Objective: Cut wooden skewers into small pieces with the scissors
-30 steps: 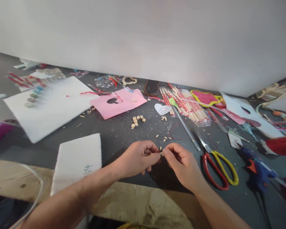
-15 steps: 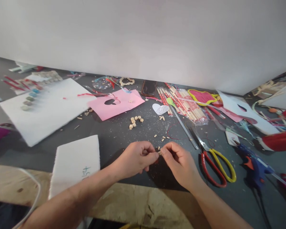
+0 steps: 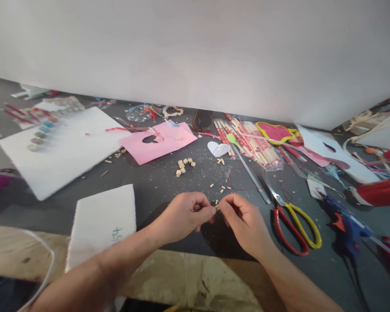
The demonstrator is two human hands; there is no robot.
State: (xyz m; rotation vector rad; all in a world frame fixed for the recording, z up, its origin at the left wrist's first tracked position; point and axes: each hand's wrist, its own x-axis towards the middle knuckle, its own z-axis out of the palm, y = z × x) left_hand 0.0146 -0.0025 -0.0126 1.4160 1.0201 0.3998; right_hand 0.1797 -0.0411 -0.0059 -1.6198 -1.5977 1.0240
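I pinch a short, pale, wooden-looking stick (image 3: 217,207) between the fingertips of my left hand (image 3: 185,216) and my right hand (image 3: 247,223), thumb against forefinger on each side; the grip is narrow. The stick sits between my two hands, over the dark grey tabletop (image 3: 156,182).

At one o'clock from it lies a clear plastic packet (image 3: 274,162) with pale, red-banded slender sticks (image 3: 258,147) in it. At eleven o'clock, well beyond, a round, clear, shiny thing (image 3: 138,113) shows small coloured specks; I cannot tell whether it is a dish or a bag. Nearer along that line sit knobbly cream-coloured clusters (image 3: 182,166).

For writing, the white rectangular board (image 3: 104,212) at nine o'clock bears dark green handwriting (image 3: 116,235), sideways, perhaps ending in "54". A small white card (image 3: 315,188) between two and three o'clock carries a red mark too small to read. Metal scissors with red and yellow handles (image 3: 289,229) lie at three o'clock.
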